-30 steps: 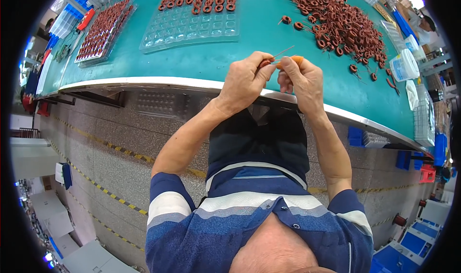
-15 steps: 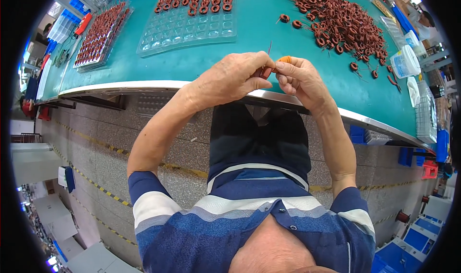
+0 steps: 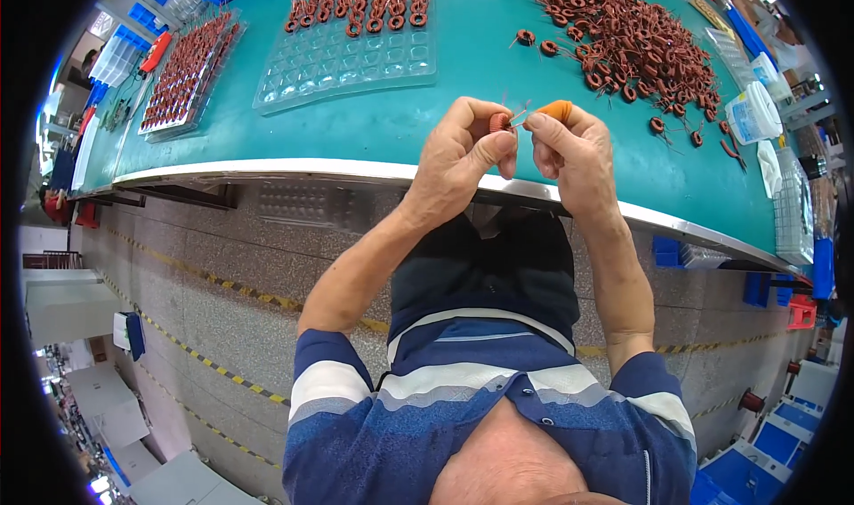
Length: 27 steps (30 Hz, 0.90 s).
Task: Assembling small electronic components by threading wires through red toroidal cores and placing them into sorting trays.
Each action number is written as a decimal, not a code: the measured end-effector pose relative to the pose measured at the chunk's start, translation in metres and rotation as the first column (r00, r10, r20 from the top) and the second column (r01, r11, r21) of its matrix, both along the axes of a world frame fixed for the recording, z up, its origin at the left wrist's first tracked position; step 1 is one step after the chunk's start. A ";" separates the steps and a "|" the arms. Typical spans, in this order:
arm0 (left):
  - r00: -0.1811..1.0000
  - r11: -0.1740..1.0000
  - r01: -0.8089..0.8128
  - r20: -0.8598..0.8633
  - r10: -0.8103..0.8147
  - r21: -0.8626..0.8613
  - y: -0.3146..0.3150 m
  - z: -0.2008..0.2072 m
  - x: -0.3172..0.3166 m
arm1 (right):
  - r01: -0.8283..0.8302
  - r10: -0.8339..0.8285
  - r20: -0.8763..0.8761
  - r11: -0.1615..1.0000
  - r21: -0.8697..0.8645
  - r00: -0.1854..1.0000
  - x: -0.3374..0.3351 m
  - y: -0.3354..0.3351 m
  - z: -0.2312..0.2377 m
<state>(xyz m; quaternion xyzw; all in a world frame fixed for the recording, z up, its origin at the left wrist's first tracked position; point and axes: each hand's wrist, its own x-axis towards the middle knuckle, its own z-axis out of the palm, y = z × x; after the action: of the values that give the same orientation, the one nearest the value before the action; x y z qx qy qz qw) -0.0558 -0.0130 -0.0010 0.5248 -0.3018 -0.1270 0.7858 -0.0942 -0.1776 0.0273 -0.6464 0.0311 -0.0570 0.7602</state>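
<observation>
Between the thumb and fingers of my left hand [image 3: 464,154] is a small toroidal coil [image 3: 500,123] wound in reddish-brown wire, held over the table's near edge. My right hand [image 3: 576,156] is closed beside it, thumb against forefinger, pinching a thin wire lead [image 3: 521,121] that runs out from the coil. An orange finger cot [image 3: 557,110] covers a fingertip of that hand. Other leads of the coil stick up between the two hands. The lower part of the coil is hidden by my left fingers.
Ahead, a clear plastic tray [image 3: 347,65] holds rows of coils in its far part. A second filled tray [image 3: 182,83] stands at the left. A large heap of coils [image 3: 632,43] lies at the right on the green table [image 3: 480,43], near pliers [image 3: 735,154] and a white tub [image 3: 753,114].
My left hand has turned upright, its forearm swinging to the right, and the coil now shows more. My right hand has moved slightly right, opening a small gap between the hands.
</observation>
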 end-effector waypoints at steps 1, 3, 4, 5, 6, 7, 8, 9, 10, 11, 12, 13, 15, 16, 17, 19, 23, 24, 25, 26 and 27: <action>1.000 1.000 -0.002 0.002 0.002 -0.002 -0.001 -0.002 0.000 | -0.025 0.025 0.016 0.999 0.021 1.000 0.001 -0.002 -0.003; 0.995 0.997 0.035 -0.088 -0.040 -0.066 -0.002 -0.003 0.000 | -0.053 0.051 0.030 0.998 0.043 0.998 0.002 -0.003 -0.005; 0.998 1.000 0.001 -0.063 -0.001 -0.006 -0.001 -0.001 0.001 | -0.028 0.030 0.074 0.999 -0.035 0.997 0.004 -0.001 -0.005; 0.998 1.000 -0.001 -0.064 0.001 -0.005 0.003 -0.001 0.002 | 0.001 0.013 0.119 0.994 -0.111 0.993 0.005 0.001 -0.006; 1.000 0.993 -0.021 0.019 0.019 0.119 0.007 0.000 0.005 | -0.002 0.015 0.120 0.994 -0.111 0.993 0.004 0.003 -0.006; 0.994 0.970 -0.051 0.103 0.027 0.239 0.009 0.001 0.006 | 0.020 -0.002 0.135 0.991 -0.129 0.991 0.003 0.004 -0.007; 0.994 0.970 -0.053 0.104 0.029 0.238 0.009 0.001 0.006 | 0.041 -0.019 0.150 0.988 -0.146 0.989 0.002 0.005 -0.007; 0.988 0.961 -0.059 0.151 0.019 0.269 0.010 0.002 0.004 | 0.037 -0.015 0.149 0.989 -0.145 0.989 0.002 0.005 -0.006; 0.980 0.952 -0.066 0.197 0.007 0.299 0.012 0.002 0.002 | 0.035 -0.012 0.148 0.987 -0.154 0.989 0.002 0.005 -0.003; 0.981 0.951 -0.070 0.195 0.010 0.300 0.011 0.000 0.001 | 0.033 -0.009 0.147 0.986 -0.164 0.989 0.002 0.004 -0.001; 0.988 0.982 -0.049 0.154 0.021 0.181 0.008 -0.003 -0.001 | 0.034 -0.009 0.150 0.986 -0.165 0.989 0.003 0.003 -0.002; 0.994 0.998 -0.032 0.111 0.025 0.059 0.005 -0.004 -0.002 | -0.034 0.044 0.124 0.996 -0.081 0.991 0.005 0.001 -0.004; 1.000 1.000 -0.007 0.012 0.007 -0.012 0.003 -0.006 -0.007 | -0.101 0.101 0.101 0.995 0.004 0.990 0.006 0.002 -0.008; 0.996 0.996 0.010 -0.088 -0.018 -0.084 0.003 -0.007 -0.008 | -0.090 0.087 0.124 0.996 0.012 0.988 0.006 0.004 -0.010; 0.996 0.996 0.009 -0.089 -0.017 -0.084 0.003 -0.006 -0.007 | -0.078 0.074 0.145 0.997 0.021 0.987 0.005 0.006 -0.011; 0.995 1.000 0.007 -0.095 -0.008 -0.006 0.003 -0.003 -0.005 | -0.050 0.054 0.144 0.998 -0.032 0.988 0.004 0.008 -0.012; 0.997 0.984 -0.028 -0.063 0.039 0.175 0.003 -0.003 -0.001 | -0.018 0.040 0.171 0.992 -0.126 0.985 0.002 0.013 -0.012; 0.997 0.973 -0.075 -0.018 0.081 0.219 0.004 -0.002 -0.001 | 0.032 0.005 0.177 0.978 -0.204 0.984 0.002 0.016 -0.011; 0.992 0.958 -0.123 0.028 0.120 0.260 0.005 -0.001 -0.002 | 0.033 0.004 0.178 0.979 -0.203 0.984 0.002 0.016 -0.010; 0.993 0.958 -0.122 0.028 0.119 0.261 0.004 -0.001 -0.003 | 0.062 -0.022 0.171 0.971 -0.231 0.985 0.003 0.016 -0.009; 0.991 0.972 -0.125 -0.016 0.130 0.197 0.003 -0.002 -0.003 | 0.087 -0.044 0.166 0.962 -0.260 0.985 0.005 0.017 -0.009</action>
<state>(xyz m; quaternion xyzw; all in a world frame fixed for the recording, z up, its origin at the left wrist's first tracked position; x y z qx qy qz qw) -0.0584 -0.0103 -0.0030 0.6160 -0.2423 -0.1128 0.7410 -0.0897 -0.1607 0.0185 -0.7349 -0.0161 -0.1371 0.6640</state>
